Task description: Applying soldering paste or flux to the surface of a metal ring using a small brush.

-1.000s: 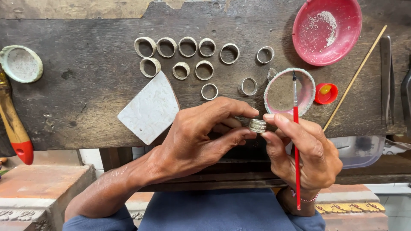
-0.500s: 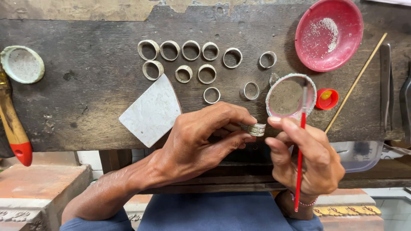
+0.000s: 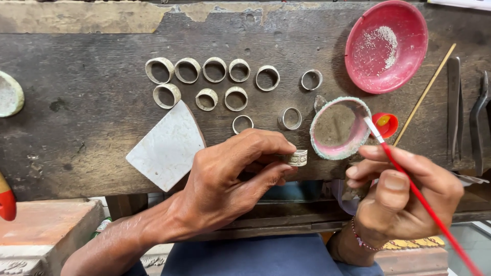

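Ring [image 3: 297, 157] in left hand [image 3: 225, 189]: dull grey metal, patterned outer face. Brush [image 3: 409, 184] in right hand [image 3: 404, 199]: glossy red handle, pale bristle tip. Small bowl [image 3: 319, 145] just above the right hand: matt, crusted rim, pinkish. Red dish [image 3: 404, 66] farther up: smooth plastic, white powder inside. Bench [image 3: 76, 128] under both hands: dark, worn, rough wood. Rings [image 3: 215, 82] above the left hand: matt, whitish-coated metal.

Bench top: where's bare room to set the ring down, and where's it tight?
Free: the dark wood left of the white tile, below the left dish. Also the strip above the ring rows. Crowded: around the small bowl, red dish and right-edge tools.
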